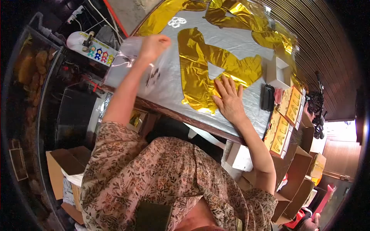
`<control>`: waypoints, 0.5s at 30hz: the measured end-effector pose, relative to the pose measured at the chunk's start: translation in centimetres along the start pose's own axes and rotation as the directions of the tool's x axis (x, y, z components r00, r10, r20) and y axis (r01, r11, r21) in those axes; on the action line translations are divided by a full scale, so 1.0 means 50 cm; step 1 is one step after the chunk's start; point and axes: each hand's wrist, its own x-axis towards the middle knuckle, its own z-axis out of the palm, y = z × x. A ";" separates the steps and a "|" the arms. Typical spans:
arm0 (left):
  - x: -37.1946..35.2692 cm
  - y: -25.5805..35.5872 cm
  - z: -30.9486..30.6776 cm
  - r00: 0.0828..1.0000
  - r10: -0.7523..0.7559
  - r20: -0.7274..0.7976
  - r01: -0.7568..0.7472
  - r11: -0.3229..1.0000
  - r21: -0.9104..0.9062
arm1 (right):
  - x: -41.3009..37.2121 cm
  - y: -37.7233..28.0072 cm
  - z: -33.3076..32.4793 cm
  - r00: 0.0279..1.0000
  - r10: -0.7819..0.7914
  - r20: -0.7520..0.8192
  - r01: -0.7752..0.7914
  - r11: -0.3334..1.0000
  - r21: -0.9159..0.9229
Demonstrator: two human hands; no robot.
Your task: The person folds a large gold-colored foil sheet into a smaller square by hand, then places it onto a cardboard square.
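A flat gold foil balloon (189, 73), shaped like a letter or number with a triangular opening, lies on the silver-covered table (169, 92). My right hand (230, 101) rests palm down on its lower right part, fingers spread. Left of the balloon, my left hand (153, 48) is raised over the table with its fingers curled closed. Clear, shiny plastic (133, 52) shows blurred around that wrist. I cannot tell what the fingers hold. Dark printed marks (153, 76) appear on the surface below this hand.
More gold foil pieces (235, 15) lie along the table's far side. To the right are a white open box (278, 72), a black case (267, 97) and boxes lettered FALL (280, 134). A skateboard deck (92, 48) and a glass tank (34, 73) stand left.
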 end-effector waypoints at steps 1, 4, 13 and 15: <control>0.016 -0.021 -0.038 1.000 0.001 -0.003 -0.001 1.000 -0.002 | 0.004 -0.003 -0.003 1.000 -0.001 -0.001 0.001 1.000 -0.003; 0.081 -0.132 -0.138 0.988 0.154 -0.020 -0.148 0.973 0.178 | 0.008 -0.012 -0.010 0.998 0.032 0.050 -0.032 0.999 -0.006; 0.218 -0.320 -0.133 0.913 0.361 0.193 -0.351 0.933 -0.082 | 0.215 -0.090 -0.044 1.000 -0.022 0.007 0.022 1.000 -0.010; 0.213 -0.304 -0.133 0.930 0.315 0.190 -0.312 0.949 -0.046 | 0.316 -0.102 -0.018 0.992 -0.122 -0.039 0.123 0.992 0.023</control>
